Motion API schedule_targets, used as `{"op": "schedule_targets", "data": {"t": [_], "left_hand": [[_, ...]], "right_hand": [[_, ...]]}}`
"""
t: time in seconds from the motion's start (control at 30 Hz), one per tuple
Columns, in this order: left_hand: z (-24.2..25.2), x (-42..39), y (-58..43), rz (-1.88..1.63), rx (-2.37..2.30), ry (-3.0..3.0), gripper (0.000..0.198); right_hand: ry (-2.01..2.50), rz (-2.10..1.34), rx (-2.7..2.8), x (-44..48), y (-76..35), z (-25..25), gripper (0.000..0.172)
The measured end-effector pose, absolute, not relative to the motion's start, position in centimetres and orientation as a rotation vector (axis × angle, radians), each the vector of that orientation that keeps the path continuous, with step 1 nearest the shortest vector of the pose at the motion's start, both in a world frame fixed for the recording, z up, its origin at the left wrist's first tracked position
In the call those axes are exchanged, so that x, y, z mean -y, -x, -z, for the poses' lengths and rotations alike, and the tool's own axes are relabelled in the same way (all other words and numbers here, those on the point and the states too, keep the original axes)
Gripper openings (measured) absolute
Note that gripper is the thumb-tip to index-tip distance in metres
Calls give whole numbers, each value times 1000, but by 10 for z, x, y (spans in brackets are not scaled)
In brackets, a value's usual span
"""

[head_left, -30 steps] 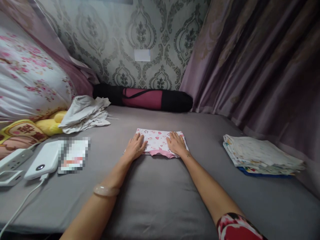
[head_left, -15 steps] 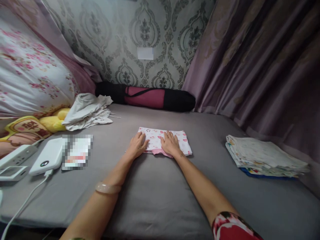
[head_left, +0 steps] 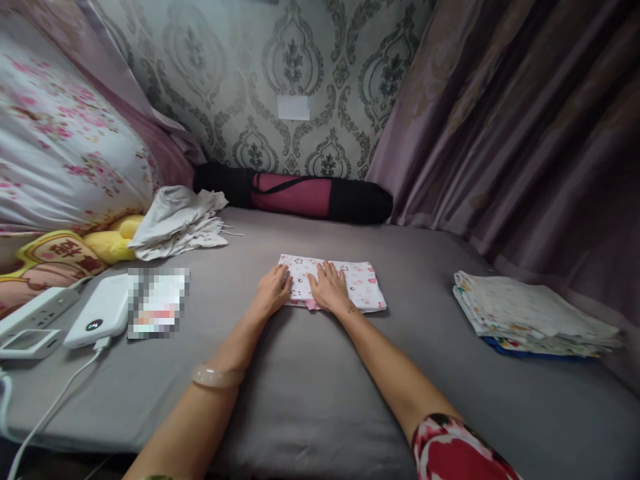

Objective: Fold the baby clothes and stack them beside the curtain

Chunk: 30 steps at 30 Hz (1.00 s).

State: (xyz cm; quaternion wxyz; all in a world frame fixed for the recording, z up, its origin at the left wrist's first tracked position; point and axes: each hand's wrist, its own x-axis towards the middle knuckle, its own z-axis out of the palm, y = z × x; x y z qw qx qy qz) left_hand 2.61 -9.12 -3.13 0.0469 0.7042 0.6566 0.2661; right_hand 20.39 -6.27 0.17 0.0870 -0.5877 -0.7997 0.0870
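A folded white cloth with pink and red prints lies flat on the grey sheet in the middle, a bit of pink fabric showing under its near edge. My left hand rests at the cloth's left end, fingers extended and partly over its edge. Flat on top of the cloth, left of its centre, is my right hand with its fingers spread. Neither hand grips anything.
A stack of folded cloths lies at the right. At the left are a crumpled grey cloth, a white power bank with a cable, a power strip and a blurred flat item. A black-and-maroon bag lies along the wall.
My right hand has slid left across the cloth, closer to my left hand. Less of the pink fabric shows at the near edge. The view has shifted slightly.
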Motion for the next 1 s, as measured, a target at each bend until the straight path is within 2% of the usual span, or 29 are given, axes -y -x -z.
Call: {"op": "schedule_targets", "data": {"t": [0.3,0.43,0.7,1.0], "left_hand": [[34,89,-16,-958,-2081,-1961,30],[28,90,-14,-935,-2132,-1840,33],[17,91,-12,-970,-2206,-1625,39],[17,89,-9,-1005,-2201,-1576,38]], "right_hand": [[1789,-331,2408,60,-200,-4,63],[1736,-316,2427,58,-185,-10,58],[1669,-274,2393,61,-172,8,60],[1639,-360,2417,61,-151,-7,60]]}}
